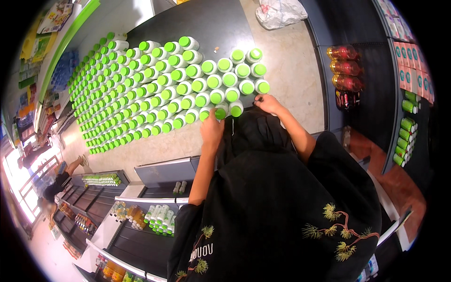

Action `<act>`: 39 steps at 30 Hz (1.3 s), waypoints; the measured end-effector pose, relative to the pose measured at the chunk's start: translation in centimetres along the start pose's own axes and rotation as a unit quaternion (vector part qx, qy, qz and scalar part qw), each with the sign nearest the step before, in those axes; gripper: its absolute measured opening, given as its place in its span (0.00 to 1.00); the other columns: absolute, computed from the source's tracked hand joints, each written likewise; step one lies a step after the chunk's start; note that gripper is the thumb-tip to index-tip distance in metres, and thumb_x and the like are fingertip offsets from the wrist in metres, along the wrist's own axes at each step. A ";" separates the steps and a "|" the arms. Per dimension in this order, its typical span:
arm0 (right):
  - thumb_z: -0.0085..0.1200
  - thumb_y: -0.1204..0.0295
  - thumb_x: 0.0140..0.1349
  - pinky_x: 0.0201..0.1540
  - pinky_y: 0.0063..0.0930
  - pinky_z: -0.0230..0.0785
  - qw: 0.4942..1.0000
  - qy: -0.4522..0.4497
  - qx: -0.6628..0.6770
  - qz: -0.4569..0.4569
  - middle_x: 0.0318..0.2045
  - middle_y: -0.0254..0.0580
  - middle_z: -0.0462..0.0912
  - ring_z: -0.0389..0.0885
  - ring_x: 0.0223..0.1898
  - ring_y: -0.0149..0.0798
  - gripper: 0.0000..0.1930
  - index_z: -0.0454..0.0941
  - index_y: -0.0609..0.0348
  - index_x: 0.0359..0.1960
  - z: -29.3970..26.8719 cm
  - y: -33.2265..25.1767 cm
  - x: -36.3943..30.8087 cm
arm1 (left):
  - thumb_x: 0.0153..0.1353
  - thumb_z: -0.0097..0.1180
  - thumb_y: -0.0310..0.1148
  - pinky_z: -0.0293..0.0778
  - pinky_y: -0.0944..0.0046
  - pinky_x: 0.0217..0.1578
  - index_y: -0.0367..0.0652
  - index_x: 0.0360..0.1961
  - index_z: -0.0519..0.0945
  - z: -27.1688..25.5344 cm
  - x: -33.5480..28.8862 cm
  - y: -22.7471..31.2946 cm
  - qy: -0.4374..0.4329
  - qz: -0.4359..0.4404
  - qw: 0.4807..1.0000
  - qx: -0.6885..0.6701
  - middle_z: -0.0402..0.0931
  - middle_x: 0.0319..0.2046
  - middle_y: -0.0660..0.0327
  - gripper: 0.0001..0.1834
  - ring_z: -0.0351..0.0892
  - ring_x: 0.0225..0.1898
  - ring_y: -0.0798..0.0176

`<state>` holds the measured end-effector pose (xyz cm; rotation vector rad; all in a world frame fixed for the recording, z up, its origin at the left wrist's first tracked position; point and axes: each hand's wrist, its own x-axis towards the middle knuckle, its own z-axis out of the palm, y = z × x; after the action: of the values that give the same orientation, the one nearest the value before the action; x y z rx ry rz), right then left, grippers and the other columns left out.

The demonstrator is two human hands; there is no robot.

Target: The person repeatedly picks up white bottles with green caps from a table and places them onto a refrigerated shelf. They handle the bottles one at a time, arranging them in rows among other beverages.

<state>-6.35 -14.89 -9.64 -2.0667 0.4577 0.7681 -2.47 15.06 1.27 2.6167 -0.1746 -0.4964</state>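
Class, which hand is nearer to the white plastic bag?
The right hand: it lies below the white plastic bag in the picture, beside the green-capped bottles. The left hand is farther down and left, at one green cap.

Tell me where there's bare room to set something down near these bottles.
The dark panel is bare beyond the green-capped bottles, except for a scrap. Pale floor is open between the panel, white plastic bag and dark shelf. Bottles are packed tight leftward from the left hand.

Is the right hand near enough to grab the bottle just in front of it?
Probably yes: the right hand is very close to that bottle, and no other bottle seems to stand between them.
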 end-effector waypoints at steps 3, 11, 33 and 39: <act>0.66 0.60 0.62 0.53 0.42 0.79 0.999 0.024 0.020 0.024 0.43 0.53 0.91 0.89 0.47 0.53 0.19 0.88 0.58 0.50 -0.8 1.2 0.0 | 0.60 0.71 0.34 0.79 0.41 0.33 0.48 0.59 0.79 -0.4 0.0 0.0 -0.012 0.009 1.000 -0.011 0.85 0.26 0.53 0.25 0.87 0.32 0.40; 0.74 0.58 0.56 0.60 0.47 0.77 0.991 0.072 0.083 0.069 0.48 0.62 0.88 0.86 0.56 0.60 0.44 0.63 0.53 0.72 -4.1 -1.0 -1.0 | 0.60 0.67 0.28 0.79 0.45 0.39 0.44 0.59 0.78 -5.2 0.9 6.0 0.029 0.071 0.994 -0.079 0.82 0.34 0.51 0.24 0.84 0.39 0.41; 0.77 0.52 0.54 0.50 0.41 0.78 0.989 0.084 0.110 -0.053 0.44 0.51 0.89 0.88 0.44 0.50 0.40 0.77 0.53 0.66 -5.2 -2.1 -4.2 | 0.58 0.68 0.25 0.73 0.42 0.54 0.40 0.65 0.72 0.8 6.1 14.7 -0.111 0.293 0.945 -0.097 0.76 0.52 0.45 0.33 0.75 0.55 0.36; 0.76 0.48 0.55 0.48 0.38 0.78 0.991 -0.076 0.096 -0.051 0.41 0.49 0.90 0.87 0.41 0.47 0.36 0.82 0.62 0.58 -8.7 -7.4 -7.6 | 0.68 0.64 0.29 0.71 0.44 0.65 0.40 0.69 0.67 -1.5 4.2 13.9 -0.117 0.175 0.934 -0.288 0.74 0.62 0.38 0.31 0.74 0.64 0.32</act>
<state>-4.71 -17.56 3.73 -1.8230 0.3255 0.7819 1.42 2.52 7.70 1.8979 -0.4849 -0.6189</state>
